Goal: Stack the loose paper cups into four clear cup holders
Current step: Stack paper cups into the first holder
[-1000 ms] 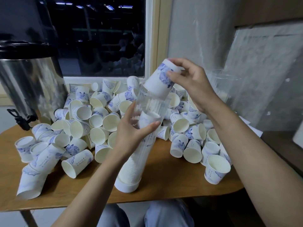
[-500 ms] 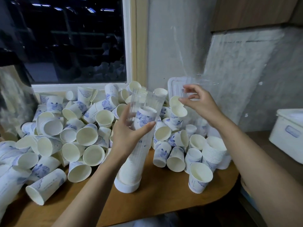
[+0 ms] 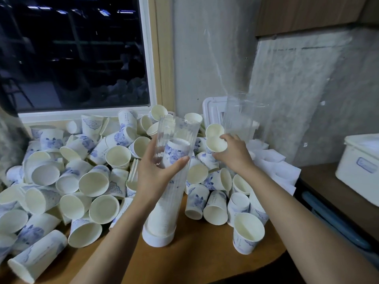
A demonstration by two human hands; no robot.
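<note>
Wooden table (image 3: 196, 261) under a dark window (image 3: 82, 54), with rough grey wall behind. Heaped across the left half and along the back edge, loose paper cups (image 3: 82, 181), white with blue print, mostly on their sides. More of them toward the right edge, some upright.

Looks early in the job. Near the middle of the front edge, one clear cup holder (image 3: 176, 193), tilted and standing on its white cap (image 3: 159, 237), packed with nested cups up to the top cup (image 3: 176, 148), which sits a little below the open mouth. Probably room for only a few more. At the back right corner, a second holder (image 3: 235, 115), apparently empty. No sign of the other two. Most of the pile left to stack.

Left hand (image 3: 155, 173): wrapped round the upper part of the filled holder, thumb across the front and fingers behind, steadying it.

Right hand (image 3: 233, 154): reaching into the pile just right of the holder, fingers curled over the rim of a paper cup (image 3: 216, 143) lying mouth-forward, thumb beneath. Appears to pinch it; cannot tell how firmly.
</note>
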